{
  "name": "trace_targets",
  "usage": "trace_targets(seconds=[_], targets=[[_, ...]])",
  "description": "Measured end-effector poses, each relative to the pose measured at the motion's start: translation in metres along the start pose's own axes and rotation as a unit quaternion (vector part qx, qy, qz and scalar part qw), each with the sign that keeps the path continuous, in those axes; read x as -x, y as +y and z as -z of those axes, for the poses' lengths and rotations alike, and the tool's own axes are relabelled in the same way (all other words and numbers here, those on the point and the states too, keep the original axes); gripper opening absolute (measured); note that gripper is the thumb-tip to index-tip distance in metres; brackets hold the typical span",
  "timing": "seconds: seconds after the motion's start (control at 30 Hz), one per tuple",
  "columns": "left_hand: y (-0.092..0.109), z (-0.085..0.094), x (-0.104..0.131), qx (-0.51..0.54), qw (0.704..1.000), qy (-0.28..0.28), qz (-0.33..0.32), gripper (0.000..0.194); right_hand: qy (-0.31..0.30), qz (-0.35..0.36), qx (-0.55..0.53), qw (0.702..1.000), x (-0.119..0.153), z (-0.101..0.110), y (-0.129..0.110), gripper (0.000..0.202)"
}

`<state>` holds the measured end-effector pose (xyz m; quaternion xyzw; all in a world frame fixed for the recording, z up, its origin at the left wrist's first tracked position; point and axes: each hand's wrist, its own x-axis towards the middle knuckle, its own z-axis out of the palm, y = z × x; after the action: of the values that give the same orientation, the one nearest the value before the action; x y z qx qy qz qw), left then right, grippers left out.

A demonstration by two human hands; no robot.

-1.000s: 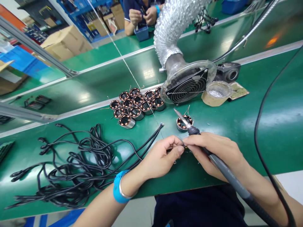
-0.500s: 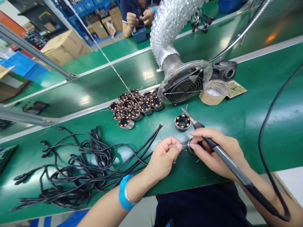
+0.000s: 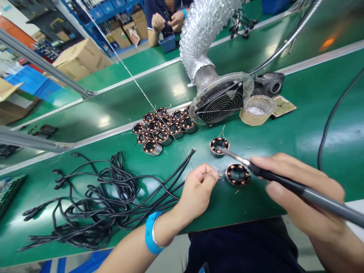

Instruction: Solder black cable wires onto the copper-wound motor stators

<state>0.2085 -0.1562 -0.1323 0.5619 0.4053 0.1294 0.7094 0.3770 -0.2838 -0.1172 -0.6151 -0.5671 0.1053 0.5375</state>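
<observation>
My left hand [image 3: 199, 187] is closed in a pinch on thin wires [image 3: 221, 175] beside a motor stator [image 3: 237, 181]. This stator is a metal ring with copper coils inside, lying on the green table. Gripped in my right hand [image 3: 308, 201] is a soldering iron [image 3: 281, 181] with a dark handle. Its metal shaft slants up and left above that stator, and its tip appears in front of a second stator [image 3: 218, 152] farther back. From the second stator, bare wire ends stick up. My fingertips hide the gripped part of the wires.
Black cables [image 3: 113, 201] lie tangled at left. Behind them stand several more stators [image 3: 152, 147]. A fume extractor [image 3: 222, 104] with a foil duct hangs beside a round container [image 3: 257, 110] and an iron holder [image 3: 269, 84]. Across the bench, another person's hands [image 3: 167, 22] hold something small.
My right hand has moved right, away from the near stator, which now shows fully. The soldering iron has swung lower and flatter. My left hand has barely moved.
</observation>
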Motion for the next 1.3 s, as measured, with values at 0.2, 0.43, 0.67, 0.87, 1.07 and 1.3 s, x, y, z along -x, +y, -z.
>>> trace_targets(seconds=[0.2, 0.43, 0.67, 0.87, 1.07, 1.3], targets=[[-0.002, 0.000, 0.003, -0.034, 0.999, 0.003, -0.003, 0.023, 0.058, -0.092, -0.065, 0.992, 0.014, 0.011, 0.009, 0.020], [-0.001, -0.001, 0.003, -0.040, 0.999, -0.003, -0.016, 0.021, 0.047, -0.088, -0.065, 0.993, 0.010, 0.009, 0.007, 0.018], [-0.001, -0.002, 0.004, -0.040, 0.999, -0.004, -0.017, 0.023, 0.032, -0.067, -0.056, 0.996, 0.007, 0.005, 0.005, 0.020], [-0.003, -0.002, 0.005, -0.026, 0.999, -0.007, -0.023, 0.024, -0.002, -0.021, -0.006, 1.000, 0.003, 0.008, -0.008, 0.020], [-0.004, -0.004, 0.006, -0.020, 0.999, -0.002, -0.028, 0.024, -0.004, 0.021, 0.008, 1.000, 0.010, 0.002, -0.015, 0.021], [-0.004, -0.004, 0.005, -0.009, 1.000, 0.000, -0.027, 0.026, -0.021, 0.021, 0.049, 0.998, 0.009, 0.012, -0.025, 0.028]])
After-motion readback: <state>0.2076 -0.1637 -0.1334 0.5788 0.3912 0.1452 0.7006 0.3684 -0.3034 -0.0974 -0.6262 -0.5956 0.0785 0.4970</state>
